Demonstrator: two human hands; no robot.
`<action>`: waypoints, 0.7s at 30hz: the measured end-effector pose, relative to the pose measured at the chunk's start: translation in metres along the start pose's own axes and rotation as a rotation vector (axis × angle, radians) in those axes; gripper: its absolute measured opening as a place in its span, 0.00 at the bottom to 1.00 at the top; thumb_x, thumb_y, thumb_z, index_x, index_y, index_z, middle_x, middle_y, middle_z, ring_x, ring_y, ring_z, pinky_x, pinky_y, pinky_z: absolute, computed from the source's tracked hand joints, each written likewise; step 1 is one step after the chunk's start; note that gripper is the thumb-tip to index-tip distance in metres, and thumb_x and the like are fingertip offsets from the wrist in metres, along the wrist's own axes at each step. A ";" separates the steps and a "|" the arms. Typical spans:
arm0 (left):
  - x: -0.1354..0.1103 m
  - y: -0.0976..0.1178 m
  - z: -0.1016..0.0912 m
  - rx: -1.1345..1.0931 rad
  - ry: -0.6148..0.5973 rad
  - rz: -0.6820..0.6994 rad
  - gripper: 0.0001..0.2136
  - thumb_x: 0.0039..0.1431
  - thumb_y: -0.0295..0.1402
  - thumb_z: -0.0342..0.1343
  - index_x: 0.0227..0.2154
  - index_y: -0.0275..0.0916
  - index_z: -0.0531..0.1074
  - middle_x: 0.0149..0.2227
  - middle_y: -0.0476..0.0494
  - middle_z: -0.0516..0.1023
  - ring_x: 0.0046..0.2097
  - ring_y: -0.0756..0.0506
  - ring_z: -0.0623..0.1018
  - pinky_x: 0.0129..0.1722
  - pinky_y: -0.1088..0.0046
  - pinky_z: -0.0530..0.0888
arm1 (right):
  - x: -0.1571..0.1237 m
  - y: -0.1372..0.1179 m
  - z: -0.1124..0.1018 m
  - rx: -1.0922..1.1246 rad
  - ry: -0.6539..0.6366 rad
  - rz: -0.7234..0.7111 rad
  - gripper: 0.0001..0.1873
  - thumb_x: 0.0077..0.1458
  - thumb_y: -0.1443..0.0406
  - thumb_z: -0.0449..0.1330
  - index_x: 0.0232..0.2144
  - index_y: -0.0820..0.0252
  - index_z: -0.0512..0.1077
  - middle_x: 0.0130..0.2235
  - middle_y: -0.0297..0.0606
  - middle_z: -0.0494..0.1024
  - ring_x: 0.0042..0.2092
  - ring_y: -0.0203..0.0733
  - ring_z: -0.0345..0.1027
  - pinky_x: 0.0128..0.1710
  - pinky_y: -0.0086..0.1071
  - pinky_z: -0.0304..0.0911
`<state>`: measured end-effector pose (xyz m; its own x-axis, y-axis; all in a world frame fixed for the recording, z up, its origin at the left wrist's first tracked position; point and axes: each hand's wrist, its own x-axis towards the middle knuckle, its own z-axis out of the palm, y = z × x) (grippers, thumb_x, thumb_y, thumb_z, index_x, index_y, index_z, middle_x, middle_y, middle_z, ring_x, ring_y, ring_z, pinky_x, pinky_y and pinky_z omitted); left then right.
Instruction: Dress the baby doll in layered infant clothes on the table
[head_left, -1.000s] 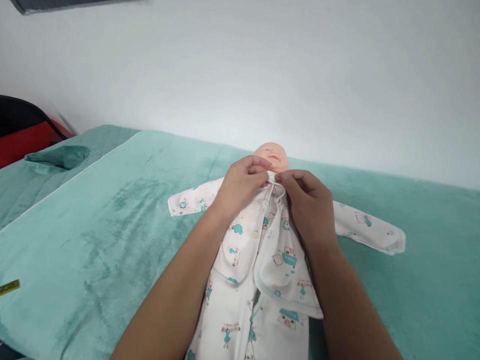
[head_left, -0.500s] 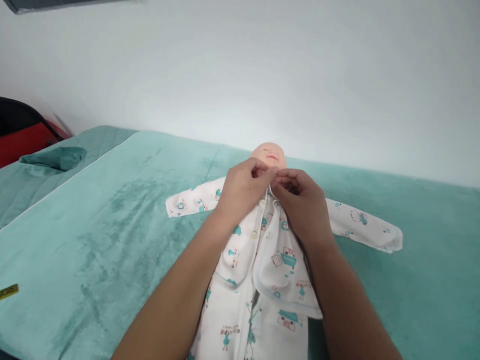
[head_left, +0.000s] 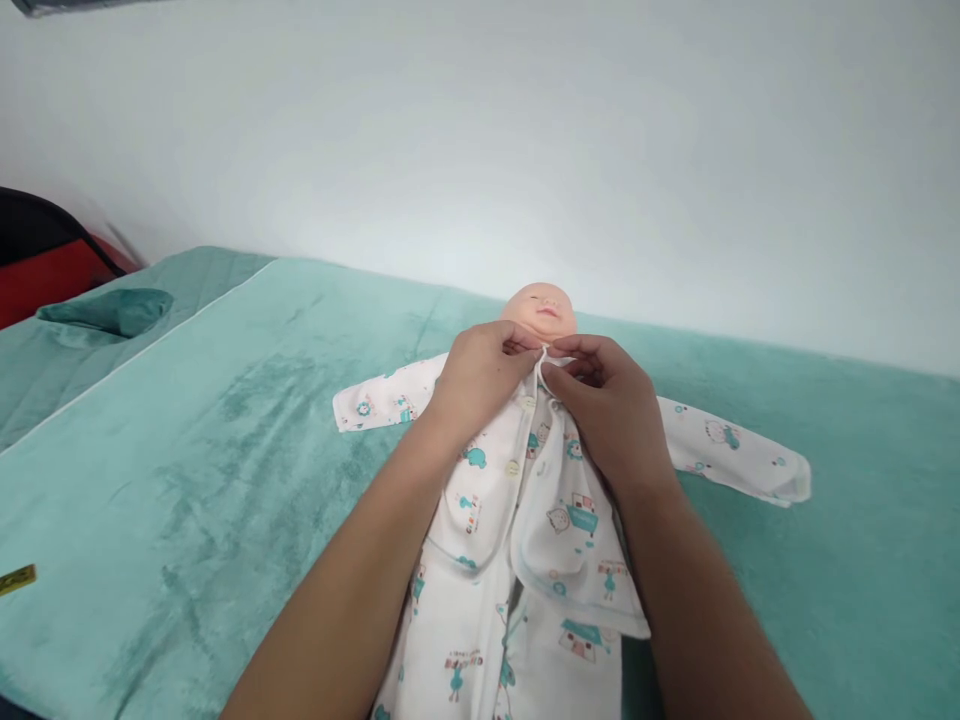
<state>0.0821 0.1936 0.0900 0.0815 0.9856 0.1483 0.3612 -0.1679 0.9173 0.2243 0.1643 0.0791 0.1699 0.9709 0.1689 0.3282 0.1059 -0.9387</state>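
A baby doll [head_left: 541,302] lies on its back, its head toward the wall. It wears a white printed baby jacket [head_left: 480,500] with buttons down the front edge and sleeves spread to both sides. White printed pants [head_left: 457,640] show below the hem. At the doll's neck, my left hand [head_left: 487,375] pinches one side of the jacket collar. My right hand [head_left: 604,400] pinches the other side, its fingertips close to those of the left. The two front panels hang apart lower down. The fingers hide the top fastening.
A green plush cover [head_left: 225,450] spreads under the doll, up to the white wall [head_left: 480,140]. A red and black object [head_left: 45,260] stands at the far left, near a folded green cloth [head_left: 105,312]. A small yellow label [head_left: 16,580] lies at the left edge.
My fingertips have drawn slightly apart at the collar, and more of the doll's chin and the white collar edge shows. The jacket lies nearly the same.
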 end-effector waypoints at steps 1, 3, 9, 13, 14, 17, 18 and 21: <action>0.001 -0.001 0.001 -0.016 0.017 -0.003 0.03 0.55 0.29 0.59 0.31 0.39 0.77 0.35 0.45 0.82 0.38 0.47 0.79 0.40 0.71 0.72 | 0.000 -0.001 0.000 -0.004 0.001 0.003 0.14 0.48 0.61 0.65 0.40 0.55 0.76 0.31 0.31 0.76 0.31 0.36 0.67 0.33 0.31 0.61; 0.001 -0.002 0.002 -0.038 0.041 -0.001 0.02 0.54 0.29 0.60 0.30 0.39 0.77 0.35 0.45 0.82 0.37 0.47 0.79 0.39 0.72 0.72 | -0.001 -0.002 0.000 -0.016 0.000 0.009 0.14 0.48 0.61 0.65 0.40 0.55 0.76 0.30 0.30 0.75 0.30 0.35 0.66 0.33 0.31 0.61; -0.004 0.003 -0.001 -0.087 -0.038 -0.001 0.10 0.57 0.40 0.59 0.29 0.39 0.77 0.33 0.45 0.81 0.36 0.46 0.77 0.35 0.72 0.71 | -0.002 -0.004 0.000 -0.038 -0.012 -0.003 0.14 0.49 0.60 0.64 0.40 0.54 0.76 0.29 0.30 0.74 0.29 0.36 0.64 0.32 0.33 0.62; -0.006 0.005 0.000 -0.142 -0.057 -0.021 0.08 0.53 0.37 0.61 0.33 0.39 0.77 0.37 0.43 0.81 0.38 0.47 0.78 0.36 0.72 0.72 | -0.001 -0.002 0.002 -0.009 -0.012 -0.042 0.16 0.48 0.62 0.65 0.41 0.56 0.76 0.33 0.33 0.76 0.33 0.38 0.67 0.35 0.34 0.64; -0.006 0.004 0.000 -0.148 -0.056 -0.024 0.07 0.53 0.36 0.61 0.32 0.39 0.77 0.37 0.43 0.81 0.38 0.47 0.78 0.37 0.72 0.72 | 0.000 -0.001 0.002 -0.001 -0.012 -0.048 0.16 0.47 0.62 0.65 0.42 0.56 0.76 0.34 0.34 0.77 0.34 0.38 0.68 0.36 0.34 0.64; -0.004 0.002 0.000 -0.155 -0.048 -0.044 0.06 0.52 0.33 0.59 0.32 0.38 0.76 0.36 0.44 0.81 0.37 0.47 0.78 0.36 0.71 0.72 | 0.000 0.001 0.002 0.023 -0.023 -0.038 0.17 0.47 0.63 0.65 0.43 0.55 0.76 0.37 0.34 0.78 0.36 0.38 0.69 0.37 0.35 0.65; -0.004 0.002 0.000 -0.150 -0.049 -0.055 0.06 0.51 0.32 0.58 0.32 0.38 0.76 0.36 0.44 0.81 0.37 0.47 0.78 0.36 0.71 0.72 | 0.000 0.001 0.002 0.034 -0.028 -0.031 0.17 0.48 0.62 0.66 0.43 0.54 0.76 0.38 0.34 0.78 0.36 0.39 0.69 0.38 0.35 0.65; -0.003 0.000 -0.002 -0.134 -0.062 -0.071 0.08 0.48 0.29 0.57 0.33 0.39 0.75 0.35 0.46 0.80 0.35 0.48 0.77 0.34 0.72 0.71 | 0.000 0.003 0.001 0.080 -0.029 -0.031 0.16 0.49 0.63 0.65 0.43 0.54 0.76 0.40 0.35 0.79 0.39 0.40 0.71 0.40 0.36 0.66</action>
<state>0.0804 0.1909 0.0899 0.1189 0.9909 0.0624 0.2413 -0.0898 0.9663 0.2242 0.1651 0.0756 0.1335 0.9725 0.1909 0.2570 0.1521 -0.9544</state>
